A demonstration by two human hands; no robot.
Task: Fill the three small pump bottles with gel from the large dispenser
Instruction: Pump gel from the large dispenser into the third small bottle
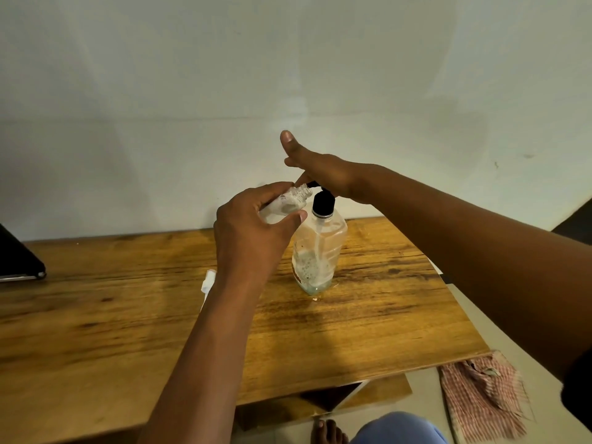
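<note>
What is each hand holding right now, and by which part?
Left hand grips the small bottle round its body, tilted. Right hand holds nothing; it presses the large dispenser pump with straight fingers.

Wooden bench (96,315) w/ dark grain streaks, set against a pale wall (288,59). Dark flat object (17,257) at bench's far left edge, partly out of view. Red-and-white checked cloth (483,398) crumpled on the floor (474,318), just right of the bench's near corner.
</note>
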